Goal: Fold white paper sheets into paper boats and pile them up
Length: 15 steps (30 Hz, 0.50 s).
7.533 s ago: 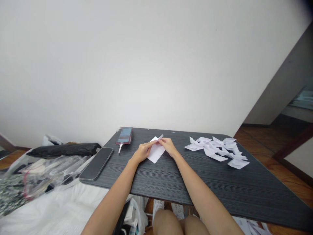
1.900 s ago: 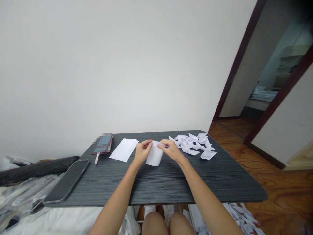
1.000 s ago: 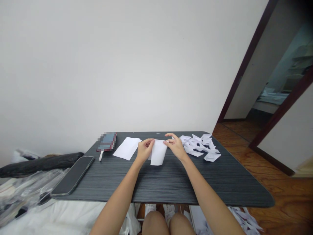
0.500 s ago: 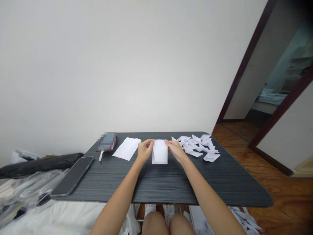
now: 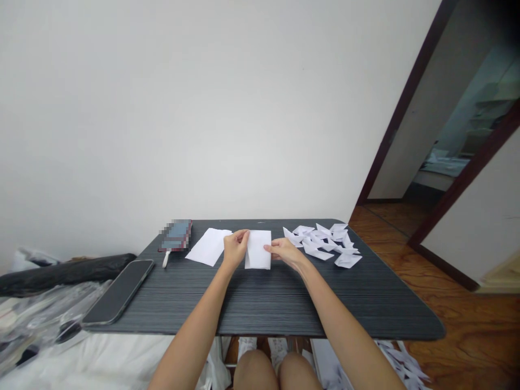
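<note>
A folded sheet of white paper is held up over the dark table between both hands. My left hand pinches its upper left corner. At the middle of the right edge, my right hand grips it with the thumb in front and the fingers partly hidden behind. Just left of my left hand lies a flat stack of white paper. To the right of my right hand is a pile of folded white paper pieces with pointed ends.
A black phone lies at the table's left edge. Behind it are a blurred dark red-edged item and a small white stick. The table meets a white wall. More folded papers sit below the table at right.
My right hand has slid from the paper's upper right corner down to the middle of its right edge. The paper and left hand have shifted slightly left.
</note>
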Motion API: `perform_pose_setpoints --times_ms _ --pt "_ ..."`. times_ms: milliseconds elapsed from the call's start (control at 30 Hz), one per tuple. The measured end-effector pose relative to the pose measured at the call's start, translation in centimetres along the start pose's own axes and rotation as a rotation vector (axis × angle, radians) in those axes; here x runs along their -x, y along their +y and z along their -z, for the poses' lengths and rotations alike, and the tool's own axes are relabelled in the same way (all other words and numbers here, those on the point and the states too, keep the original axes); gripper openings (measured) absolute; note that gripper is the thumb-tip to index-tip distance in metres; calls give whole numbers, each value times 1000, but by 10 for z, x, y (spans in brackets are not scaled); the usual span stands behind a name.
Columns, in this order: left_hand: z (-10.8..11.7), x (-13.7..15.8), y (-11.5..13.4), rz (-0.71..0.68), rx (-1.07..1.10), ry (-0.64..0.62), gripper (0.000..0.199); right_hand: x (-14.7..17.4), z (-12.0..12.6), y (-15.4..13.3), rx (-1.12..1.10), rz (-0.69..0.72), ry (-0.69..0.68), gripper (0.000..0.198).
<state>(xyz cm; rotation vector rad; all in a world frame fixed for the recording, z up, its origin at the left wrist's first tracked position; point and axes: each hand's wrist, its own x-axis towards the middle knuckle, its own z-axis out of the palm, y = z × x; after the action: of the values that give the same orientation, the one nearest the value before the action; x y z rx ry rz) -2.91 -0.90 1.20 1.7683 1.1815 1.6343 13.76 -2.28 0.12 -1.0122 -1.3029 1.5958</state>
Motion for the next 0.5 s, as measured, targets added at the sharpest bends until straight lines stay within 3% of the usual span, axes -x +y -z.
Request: perform_pose_setpoints --times_ms 200,500 --pt "4 -2 1 29 -3 42 22 3 -5 1 76 -36 -62 25" --pt "15 -10 -1 113 2 196 23 13 -6 -1 173 -139 -318 24"
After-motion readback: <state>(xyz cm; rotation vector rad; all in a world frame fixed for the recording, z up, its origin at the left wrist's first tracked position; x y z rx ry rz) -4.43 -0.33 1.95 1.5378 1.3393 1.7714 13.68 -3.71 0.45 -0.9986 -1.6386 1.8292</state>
